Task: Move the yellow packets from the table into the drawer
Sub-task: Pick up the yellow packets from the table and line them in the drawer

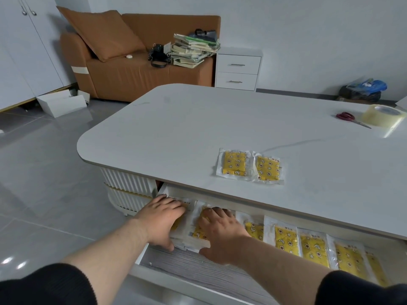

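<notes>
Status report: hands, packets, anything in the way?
Left hand and right hand grip packets at left end of drawer. Two table packets not yet moved. Nothing blocks the drawer.

2 yellow packets (234,166) flat on the table (198,128) — more in a row in the open drawer (198,268).
</notes>
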### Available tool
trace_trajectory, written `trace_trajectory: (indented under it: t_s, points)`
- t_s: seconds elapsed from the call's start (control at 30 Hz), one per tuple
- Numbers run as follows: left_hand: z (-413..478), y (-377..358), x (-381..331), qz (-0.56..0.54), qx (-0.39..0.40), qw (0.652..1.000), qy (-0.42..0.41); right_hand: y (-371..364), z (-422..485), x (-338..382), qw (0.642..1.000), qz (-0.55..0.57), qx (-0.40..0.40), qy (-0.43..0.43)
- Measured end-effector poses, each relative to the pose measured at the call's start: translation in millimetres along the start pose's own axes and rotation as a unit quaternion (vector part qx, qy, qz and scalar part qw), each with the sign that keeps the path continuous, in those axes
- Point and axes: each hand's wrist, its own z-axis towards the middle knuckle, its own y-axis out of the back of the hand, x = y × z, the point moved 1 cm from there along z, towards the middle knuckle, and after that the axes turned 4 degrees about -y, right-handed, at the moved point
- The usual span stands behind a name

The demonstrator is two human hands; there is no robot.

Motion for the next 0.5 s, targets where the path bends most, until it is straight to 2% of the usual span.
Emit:
trace_trajectory:
  t_s: [0.43, 0.5]
  points:
    - [0.1, -3.6, -0.1, -0.011, -0.01, 1.0, 0.0, -2.5, 4.5, -6.6, 0.996, 0.083, 0.014, -0.033]
    - [-1.1, -2.8, -0.6, -0.029, -0.024, 0.999, 0.009, 0.9, 5.0, -7.0, 0.99, 0.13, 0.013, -0.051]
